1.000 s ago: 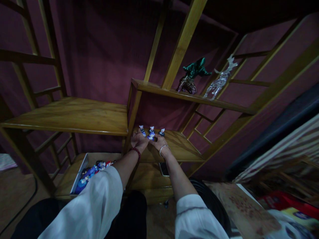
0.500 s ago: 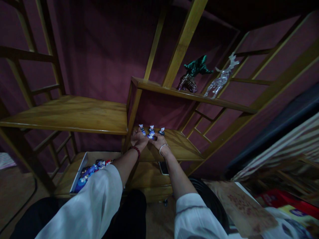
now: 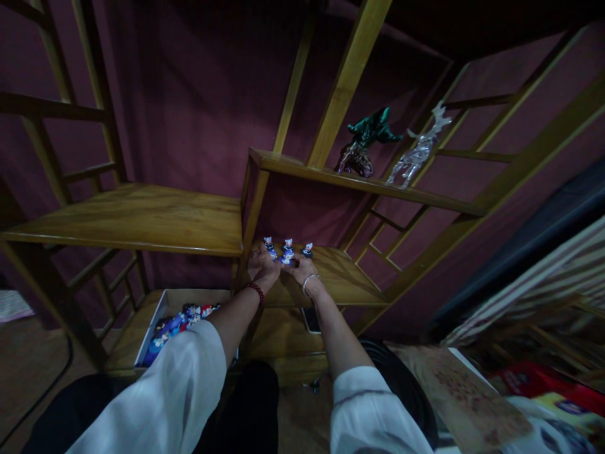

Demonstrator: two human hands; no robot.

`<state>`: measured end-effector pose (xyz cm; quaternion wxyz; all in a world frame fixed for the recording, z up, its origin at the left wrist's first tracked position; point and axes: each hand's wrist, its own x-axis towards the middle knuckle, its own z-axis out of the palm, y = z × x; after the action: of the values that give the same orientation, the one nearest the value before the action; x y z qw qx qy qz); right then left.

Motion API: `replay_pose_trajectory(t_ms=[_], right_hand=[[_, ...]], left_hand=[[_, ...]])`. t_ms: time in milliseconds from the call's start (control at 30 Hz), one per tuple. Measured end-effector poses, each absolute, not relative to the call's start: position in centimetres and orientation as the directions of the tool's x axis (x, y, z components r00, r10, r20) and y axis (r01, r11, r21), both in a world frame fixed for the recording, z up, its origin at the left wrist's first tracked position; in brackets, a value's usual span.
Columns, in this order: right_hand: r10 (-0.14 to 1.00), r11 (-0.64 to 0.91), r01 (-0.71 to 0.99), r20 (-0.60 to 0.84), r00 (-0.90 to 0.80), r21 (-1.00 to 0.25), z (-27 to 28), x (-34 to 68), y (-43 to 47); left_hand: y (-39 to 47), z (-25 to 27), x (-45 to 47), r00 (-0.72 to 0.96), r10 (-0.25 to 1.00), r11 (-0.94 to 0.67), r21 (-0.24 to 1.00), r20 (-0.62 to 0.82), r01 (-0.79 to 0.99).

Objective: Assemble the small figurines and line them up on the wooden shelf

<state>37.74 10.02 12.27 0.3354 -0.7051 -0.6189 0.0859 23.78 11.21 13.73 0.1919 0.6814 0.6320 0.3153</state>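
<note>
Both of my hands reach into a low shelf compartment (image 3: 340, 268). A small purple-and-white figurine (image 3: 287, 257) stands between them, with my right hand (image 3: 300, 270) pinching it from the right. Around another purple-and-white figurine (image 3: 271, 253) curl the fingers of my left hand (image 3: 265, 265), whose thumb side comes close to the middle one; the fingertips are partly hidden. Behind them, small white-headed figurines stand in a row: a left one (image 3: 268, 241), a middle one (image 3: 288, 244) and a right one (image 3: 308, 250).
Lower left, an open box (image 3: 158, 315) holds several colourful figurines (image 3: 177, 325). A phone (image 3: 311, 320) lies below the compartment. On the shelf above stand a green-and-brown statuette (image 3: 366, 142) and a clear deer figure (image 3: 420, 151). A wooden upright (image 3: 253, 214) borders my left hand.
Very little differs. My left forearm has shifted slightly left, uncovering a bit more of the box. Both hands stay at the same figurines.
</note>
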Motion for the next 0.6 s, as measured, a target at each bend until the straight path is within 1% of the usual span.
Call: replay_pose_trajectory(t_ms=[167,233,400,600], right_hand=[[0.927,-0.016,0.808,0.294,0.233,-0.589,12.11,37.78,10.02],[0.926,-0.012,0.799,0.296,0.237,-0.602,12.05,37.80,10.01],[0.927,0.007,0.779,0.297,0.231,-0.627,11.82,37.97,10.11],[0.923,0.044,0.764,0.319,0.217,-0.644,11.62,38.10,10.39]], left_hand=[[10.46,13.65,23.40,0.030,0.965,-0.195,0.642,0.259,0.741],[10.30,13.69,23.23,0.048,0.967,-0.203,0.640,0.251,0.741],[10.32,13.87,23.13,0.049,0.982,-0.158,0.649,0.184,0.744],[10.15,13.90,23.18,0.051,0.977,-0.173,0.636,0.206,0.752]])
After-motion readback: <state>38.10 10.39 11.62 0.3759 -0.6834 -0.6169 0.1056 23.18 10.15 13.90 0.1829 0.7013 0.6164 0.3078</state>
